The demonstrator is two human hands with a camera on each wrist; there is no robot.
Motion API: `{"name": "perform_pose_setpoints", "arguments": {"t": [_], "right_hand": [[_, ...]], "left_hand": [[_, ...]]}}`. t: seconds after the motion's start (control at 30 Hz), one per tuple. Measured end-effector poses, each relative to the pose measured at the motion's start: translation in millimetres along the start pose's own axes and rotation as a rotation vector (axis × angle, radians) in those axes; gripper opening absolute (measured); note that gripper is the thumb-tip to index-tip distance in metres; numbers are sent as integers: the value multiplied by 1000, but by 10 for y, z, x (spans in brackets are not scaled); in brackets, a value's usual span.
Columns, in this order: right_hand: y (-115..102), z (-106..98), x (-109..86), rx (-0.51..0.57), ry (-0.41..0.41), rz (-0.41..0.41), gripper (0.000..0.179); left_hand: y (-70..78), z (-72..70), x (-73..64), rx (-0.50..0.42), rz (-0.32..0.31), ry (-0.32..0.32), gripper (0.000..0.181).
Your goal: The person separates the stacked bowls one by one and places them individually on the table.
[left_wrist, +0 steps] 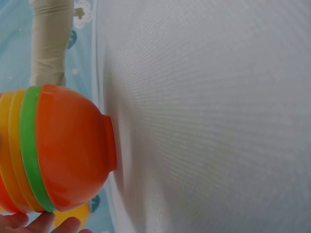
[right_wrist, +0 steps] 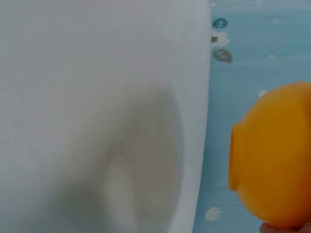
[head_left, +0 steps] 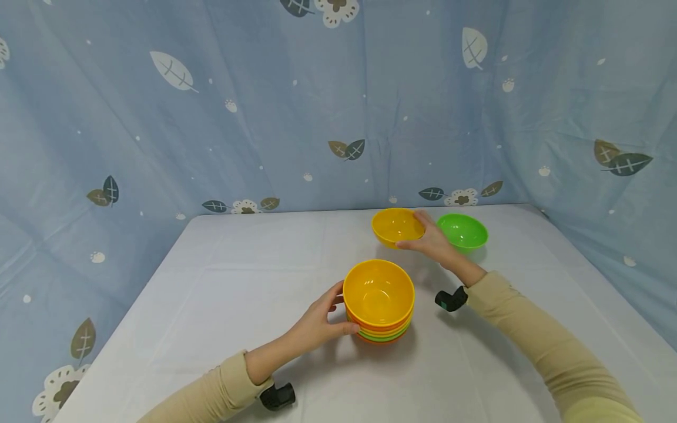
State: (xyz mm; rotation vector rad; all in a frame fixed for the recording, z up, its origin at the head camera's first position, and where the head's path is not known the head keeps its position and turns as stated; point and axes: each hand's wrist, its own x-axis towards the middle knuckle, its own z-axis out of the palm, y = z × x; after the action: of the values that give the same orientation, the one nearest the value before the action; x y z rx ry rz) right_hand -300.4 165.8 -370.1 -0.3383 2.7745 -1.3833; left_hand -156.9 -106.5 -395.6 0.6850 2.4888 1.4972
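A stack of nested bowls [head_left: 378, 296] stands near the middle of the table, with a yellow one on top. My left hand [head_left: 319, 322] grips its left side, thumb at the front and fingers round the back. In the left wrist view, an orange bowl [left_wrist: 73, 150] forms the base, under a green bowl [left_wrist: 29, 145]. Behind the stack, my right hand [head_left: 435, 242] holds a single yellow bowl [head_left: 392, 226] by its right side. That bowl hangs above the cloth in the right wrist view, its foot facing the table.
Just right of my right hand, a green bowl [head_left: 465, 232] sits near the back edge. A white cloth [head_left: 254, 305] covers the table, and a blue patterned curtain [head_left: 296, 106] hangs behind it. Each wrist carries a small black camera [head_left: 452, 299].
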Motion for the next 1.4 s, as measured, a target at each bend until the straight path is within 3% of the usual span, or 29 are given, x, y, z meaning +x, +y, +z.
{"name": "perform_pose_setpoints", "arguments": {"t": [0.97, 1.4], "right_hand": [[256, 184, 186, -142, 9, 44, 100], [299, 161, 208, -192, -6, 37, 96]], "left_hand": [[-9, -13, 4, -3, 4, -13, 78], [17, -16, -6, -1, 0, -11, 77]]}}
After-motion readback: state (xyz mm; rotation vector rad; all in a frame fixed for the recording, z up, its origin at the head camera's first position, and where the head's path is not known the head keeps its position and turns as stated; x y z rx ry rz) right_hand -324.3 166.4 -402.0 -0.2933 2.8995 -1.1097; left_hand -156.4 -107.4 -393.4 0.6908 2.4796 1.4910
